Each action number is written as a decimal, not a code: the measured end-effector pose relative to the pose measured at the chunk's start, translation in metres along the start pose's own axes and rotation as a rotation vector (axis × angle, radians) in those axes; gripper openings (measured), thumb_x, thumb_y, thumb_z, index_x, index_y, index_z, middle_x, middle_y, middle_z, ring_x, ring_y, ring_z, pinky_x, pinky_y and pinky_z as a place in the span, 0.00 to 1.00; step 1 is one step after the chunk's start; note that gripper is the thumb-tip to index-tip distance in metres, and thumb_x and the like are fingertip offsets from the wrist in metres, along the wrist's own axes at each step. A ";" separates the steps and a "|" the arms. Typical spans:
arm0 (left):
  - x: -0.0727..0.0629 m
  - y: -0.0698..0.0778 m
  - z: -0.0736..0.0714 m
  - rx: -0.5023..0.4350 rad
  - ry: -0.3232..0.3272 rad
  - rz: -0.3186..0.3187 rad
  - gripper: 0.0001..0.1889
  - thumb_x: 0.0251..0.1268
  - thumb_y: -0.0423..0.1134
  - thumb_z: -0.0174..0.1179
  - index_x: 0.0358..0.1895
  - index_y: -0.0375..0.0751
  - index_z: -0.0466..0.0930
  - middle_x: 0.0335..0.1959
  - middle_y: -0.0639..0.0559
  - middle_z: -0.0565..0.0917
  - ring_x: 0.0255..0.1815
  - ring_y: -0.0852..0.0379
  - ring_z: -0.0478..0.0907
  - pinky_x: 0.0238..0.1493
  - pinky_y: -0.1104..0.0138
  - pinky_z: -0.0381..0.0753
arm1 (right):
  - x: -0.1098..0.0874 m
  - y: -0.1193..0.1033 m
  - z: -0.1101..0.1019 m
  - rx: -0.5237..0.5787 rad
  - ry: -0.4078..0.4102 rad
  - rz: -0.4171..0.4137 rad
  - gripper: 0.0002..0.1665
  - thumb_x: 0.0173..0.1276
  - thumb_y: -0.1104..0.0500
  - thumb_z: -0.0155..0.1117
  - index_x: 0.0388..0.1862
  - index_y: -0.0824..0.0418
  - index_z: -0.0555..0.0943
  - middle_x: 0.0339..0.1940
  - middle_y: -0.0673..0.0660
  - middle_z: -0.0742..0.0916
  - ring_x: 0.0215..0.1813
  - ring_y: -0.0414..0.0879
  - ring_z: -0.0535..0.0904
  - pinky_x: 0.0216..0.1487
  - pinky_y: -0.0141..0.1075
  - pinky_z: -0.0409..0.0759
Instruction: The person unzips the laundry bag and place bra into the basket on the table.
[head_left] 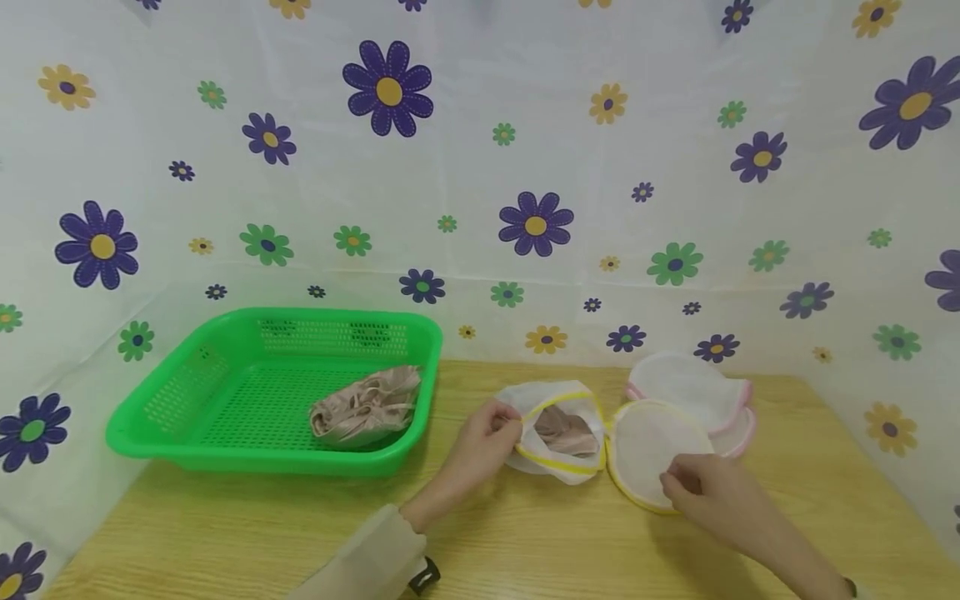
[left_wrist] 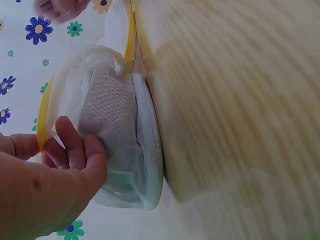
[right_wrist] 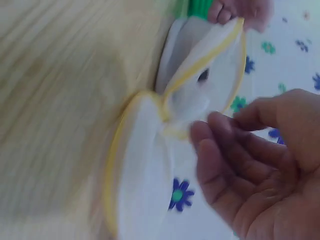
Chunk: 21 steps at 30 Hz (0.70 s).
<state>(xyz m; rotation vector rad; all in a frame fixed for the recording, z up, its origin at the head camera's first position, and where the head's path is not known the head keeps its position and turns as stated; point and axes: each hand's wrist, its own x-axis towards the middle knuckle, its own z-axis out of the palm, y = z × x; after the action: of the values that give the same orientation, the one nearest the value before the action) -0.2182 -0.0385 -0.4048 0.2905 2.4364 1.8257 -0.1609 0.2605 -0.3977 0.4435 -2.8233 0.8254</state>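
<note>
A white mesh laundry bag (head_left: 551,392) with a yellow zip edge lies on the table with its mouth unzipped. Inside it sits a bunched pinkish-brown cloth (head_left: 564,432), also visible as a ribbed cloth (left_wrist: 107,107) in the left wrist view. My left hand (head_left: 480,446) pinches the bag's yellow-edged rim between thumb and fingers. The bag's round flap (head_left: 648,446) is folded out flat to the right. Over that flap my right hand (head_left: 716,500) hovers with loosely bent fingers, and nothing shows between them in the right wrist view.
To the left stands a green plastic basket (head_left: 247,458) holding a bundled shiny pinkish-brown cloth (head_left: 367,408). Behind the flap lies another white mesh bag (head_left: 682,387) with pink edging. A flower-patterned curtain (head_left: 465,167) hangs along the back of the wooden table (head_left: 480,542).
</note>
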 end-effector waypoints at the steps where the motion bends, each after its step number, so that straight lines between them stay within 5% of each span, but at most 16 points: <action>1: 0.000 0.000 0.002 -0.032 -0.019 -0.014 0.13 0.67 0.36 0.51 0.48 0.34 0.78 0.34 0.49 0.80 0.34 0.59 0.74 0.39 0.67 0.78 | 0.005 -0.007 0.002 0.023 0.042 -0.056 0.15 0.67 0.63 0.66 0.21 0.50 0.79 0.16 0.40 0.79 0.22 0.27 0.68 0.24 0.26 0.71; 5: -0.001 0.001 0.008 -0.156 -0.097 -0.081 0.15 0.66 0.35 0.52 0.52 0.31 0.75 0.37 0.50 0.80 0.36 0.60 0.78 0.46 0.65 0.84 | 0.029 -0.030 0.019 0.071 0.136 -0.280 0.07 0.64 0.69 0.69 0.32 0.57 0.86 0.26 0.47 0.90 0.28 0.29 0.80 0.28 0.28 0.82; 9: -0.003 0.001 0.006 -0.176 -0.131 -0.119 0.21 0.66 0.34 0.56 0.60 0.31 0.72 0.38 0.46 0.83 0.36 0.58 0.83 0.48 0.62 0.87 | 0.051 -0.043 0.038 0.052 0.069 -0.314 0.06 0.64 0.69 0.69 0.40 0.62 0.87 0.34 0.53 0.92 0.32 0.36 0.85 0.35 0.30 0.85; 16: -0.006 0.002 -0.007 0.191 -0.119 -0.084 0.25 0.63 0.39 0.58 0.62 0.29 0.77 0.40 0.46 0.90 0.40 0.56 0.86 0.42 0.64 0.82 | 0.067 -0.049 0.056 0.051 -0.138 -0.276 0.16 0.69 0.62 0.70 0.55 0.62 0.85 0.48 0.54 0.91 0.46 0.44 0.89 0.48 0.36 0.87; 21: -0.007 0.002 -0.018 0.315 -0.126 -0.078 0.24 0.65 0.42 0.58 0.61 0.31 0.77 0.45 0.44 0.89 0.43 0.55 0.85 0.41 0.62 0.82 | 0.073 -0.048 0.061 0.086 -0.227 -0.272 0.22 0.69 0.57 0.71 0.60 0.62 0.82 0.54 0.56 0.90 0.52 0.46 0.89 0.52 0.36 0.87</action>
<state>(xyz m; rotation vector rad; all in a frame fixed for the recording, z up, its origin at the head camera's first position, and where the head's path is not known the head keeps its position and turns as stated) -0.2144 -0.0565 -0.3979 0.3145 2.5980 1.3465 -0.2185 0.1713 -0.4068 0.9654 -2.8402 0.8894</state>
